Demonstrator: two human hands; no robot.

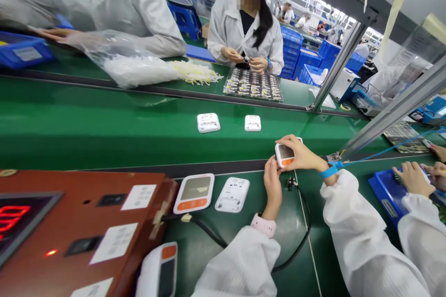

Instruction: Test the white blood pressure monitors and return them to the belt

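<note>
My right hand grips a small white device with a grey screen and an orange strip, held just above the near table edge. My left hand touches the device's lower left corner with its fingertips. A small black plug on a black cable lies on the green mat right below the device. To the left lie a white monitor with an orange strip face up and a white unit face down.
Two white units ride the green belt. A brown box with a red display stands at the left. A co-worker's hands work at a blue tray at the right. Across the belt, people handle a parts tray.
</note>
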